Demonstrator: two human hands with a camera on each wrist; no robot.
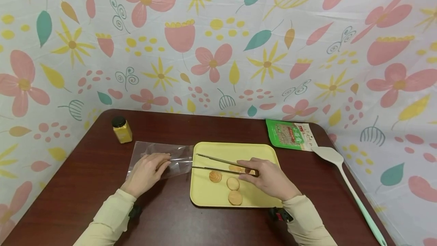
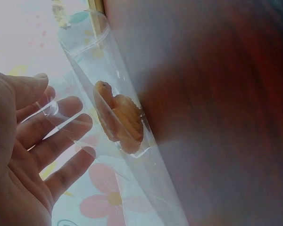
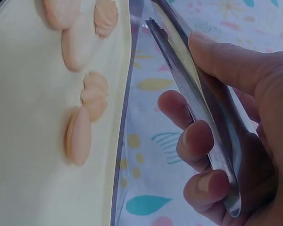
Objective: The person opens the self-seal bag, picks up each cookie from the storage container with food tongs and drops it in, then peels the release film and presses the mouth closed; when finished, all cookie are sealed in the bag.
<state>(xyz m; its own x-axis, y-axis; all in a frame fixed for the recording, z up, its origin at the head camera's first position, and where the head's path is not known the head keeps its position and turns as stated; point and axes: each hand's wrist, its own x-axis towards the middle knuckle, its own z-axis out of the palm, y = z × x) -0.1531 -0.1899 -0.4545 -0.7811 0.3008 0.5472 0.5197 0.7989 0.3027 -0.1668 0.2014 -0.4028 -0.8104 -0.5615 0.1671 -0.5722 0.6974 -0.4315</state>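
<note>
In the right hand (image 1: 269, 175) is a pair of metal tongs (image 1: 220, 160), gripped between thumb and curled fingers. Its serrated tips stand apart near the left edge of a yellow tray (image 1: 201, 196), with nothing visible between them. Several cookies lie on the tray, among them a swirled one (image 1: 215, 176) and a round flat one (image 1: 235, 197). The left hand (image 1: 146, 172) is at a clear plastic bag (image 1: 181, 162) left of the tray. The left wrist view shows its fingers (image 2: 61, 122) loosely spread against the film and browned cookies (image 2: 120, 117) inside the bag.
A small yellow jar (image 1: 123, 132) with a black lid stands at the back left of the dark wooden table (image 1: 164, 223). At the back right lies a green and white packet (image 1: 286, 135). A white spatula (image 1: 329, 155) with a mint handle runs along the right edge. Flowered cloth (image 1: 211, 86) hangs behind.
</note>
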